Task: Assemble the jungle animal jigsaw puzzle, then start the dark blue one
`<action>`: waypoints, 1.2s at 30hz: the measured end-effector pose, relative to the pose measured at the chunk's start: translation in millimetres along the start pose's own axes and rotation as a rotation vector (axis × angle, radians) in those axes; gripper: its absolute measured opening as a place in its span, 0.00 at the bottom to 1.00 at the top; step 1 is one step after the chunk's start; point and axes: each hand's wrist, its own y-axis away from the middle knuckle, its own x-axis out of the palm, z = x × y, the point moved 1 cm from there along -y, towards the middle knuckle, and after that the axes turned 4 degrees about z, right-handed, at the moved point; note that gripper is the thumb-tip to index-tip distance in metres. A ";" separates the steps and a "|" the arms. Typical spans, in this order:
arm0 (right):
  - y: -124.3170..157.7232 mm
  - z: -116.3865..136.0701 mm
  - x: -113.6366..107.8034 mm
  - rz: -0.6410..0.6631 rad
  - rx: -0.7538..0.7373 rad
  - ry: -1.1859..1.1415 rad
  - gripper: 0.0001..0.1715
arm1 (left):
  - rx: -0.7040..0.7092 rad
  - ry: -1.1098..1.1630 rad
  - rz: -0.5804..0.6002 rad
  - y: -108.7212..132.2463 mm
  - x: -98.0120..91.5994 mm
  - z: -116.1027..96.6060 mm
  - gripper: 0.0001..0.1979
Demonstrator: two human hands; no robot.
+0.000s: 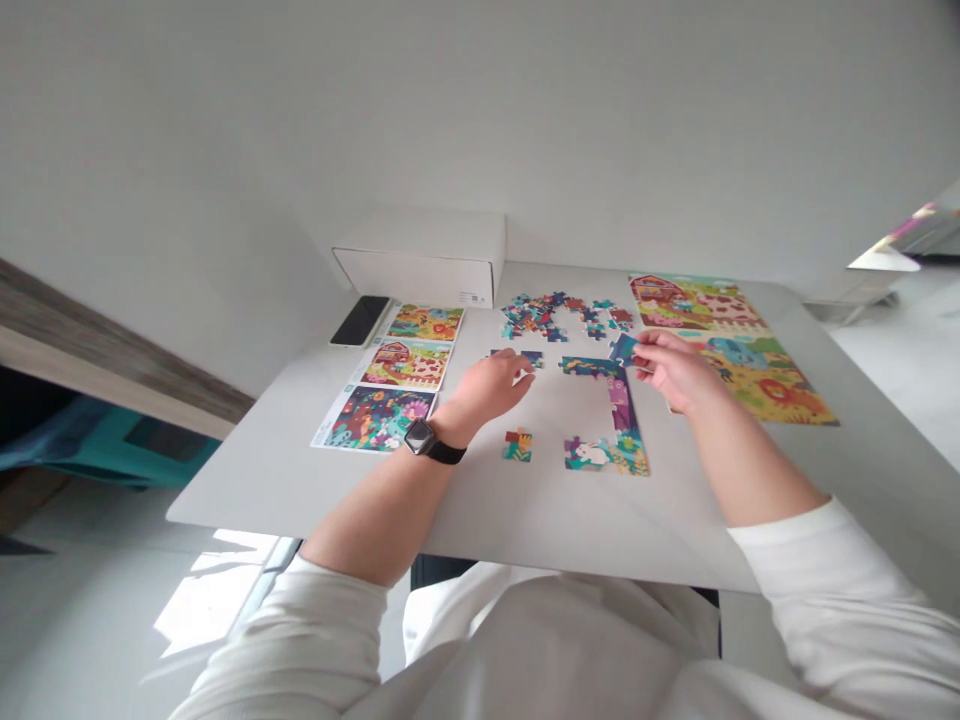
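My right hand (673, 370) pinches a blue puzzle piece (622, 348) just above the upper right corner of a partly joined puzzle frame (621, 405). The frame has a dark blue top strip, a purple right side and a bottom strip with a white rabbit. My left hand (495, 384) rests palm down to the left, its fingers loosely bent and apart. Right by its fingertips lies a short dark blue strip of pieces (534, 358), partly hidden by the hand. Nearer to me is a small joined orange and teal section (518, 446).
A pile of loose puzzle pieces (551, 315) lies at the back. To the left are a picture sheet (405, 364) and a phone (360, 321), with a white box (420, 275) behind. Two finished-looking puzzles, a farm (697, 304) and a lion scene (772, 385), lie at the right.
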 end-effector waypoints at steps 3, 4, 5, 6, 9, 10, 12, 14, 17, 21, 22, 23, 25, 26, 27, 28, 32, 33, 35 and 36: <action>15.1 -22.0 12.9 -0.035 -0.071 -0.025 0.24 | 0.053 0.154 -0.071 -1.8 1.6 -2.3 0.12; 17.5 -26.9 16.8 -0.044 -0.094 -0.007 0.24 | 0.059 0.210 -0.094 -2.5 1.6 -3.1 0.12; 19.0 -30.2 20.1 -0.040 -0.105 0.002 0.23 | 0.056 0.263 -0.114 -3.0 1.2 -3.8 0.12; 19.9 -31.9 22.4 -0.037 -0.113 0.011 0.23 | 0.046 0.311 -0.127 -3.5 0.7 -4.4 0.11; 21.4 -30.1 25.6 -0.027 -0.131 0.012 0.25 | 0.003 0.432 -0.117 -4.3 -0.7 -4.9 0.12; 22.2 -28.6 26.2 -0.021 -0.138 0.010 0.26 | -0.012 0.471 -0.101 -4.4 -0.3 -4.8 0.12; 24.5 -26.7 28.5 0.008 -0.147 0.016 0.28 | -0.037 0.554 -0.062 -4.9 2.1 -5.1 0.14; 27.9 -26.6 32.9 0.068 -0.136 0.039 0.29 | -0.045 0.643 -0.019 -5.4 6.6 -7.2 0.16; 34.5 -28.1 42.7 0.186 -0.121 0.076 0.28 | -0.022 0.739 0.061 -5.2 12.8 -15.5 0.18; 42.9 -30.0 56.7 0.298 -0.132 0.118 0.26 | 0.020 0.752 0.184 -1.3 12.9 -30.5 0.17; 44.5 -30.6 59.9 0.317 -0.129 0.125 0.26 | 0.020 0.739 0.211 -0.1 11.9 -33.5 0.17; 45.9 -31.3 62.8 0.333 -0.125 0.130 0.25 | 0.013 0.726 0.234 1.0 10.8 -35.8 0.16; 47.8 -32.2 67.2 0.351 -0.119 0.132 0.26 | -0.007 0.707 0.267 2.3 9.1 -38.8 0.14; 48.4 -32.5 68.6 0.355 -0.116 0.132 0.26 | -0.012 0.705 0.280 2.5 8.7 -39.5 0.13; 48.8 -32.6 69.2 0.354 -0.113 0.133 0.26 | -0.014 0.707 0.286 2.4 8.6 -39.7 0.12; 48.9 -32.4 68.9 0.350 -0.110 0.136 0.27 | -0.016 0.715 0.285 2.1 8.7 -39.5 0.11; 45.7 -31.7 59.8 0.274 -0.108 0.137 0.28 | -0.100 0.809 0.244 -0.2 11.4 -33.7 0.11; 44.0 -32.0 56.4 0.240 -0.103 0.131 0.28 | -0.138 0.853 0.237 -0.9 12.4 -31.3 0.12; 40.4 -33.1 50.4 0.175 -0.088 0.112 0.28 | -0.201 0.955 0.218 -2.5 14.2 -26.5 0.13; 38.8 -33.7 48.2 0.148 -0.082 0.101 0.28 | -0.218 1.005 0.205 -3.4 14.8 -24.3 0.13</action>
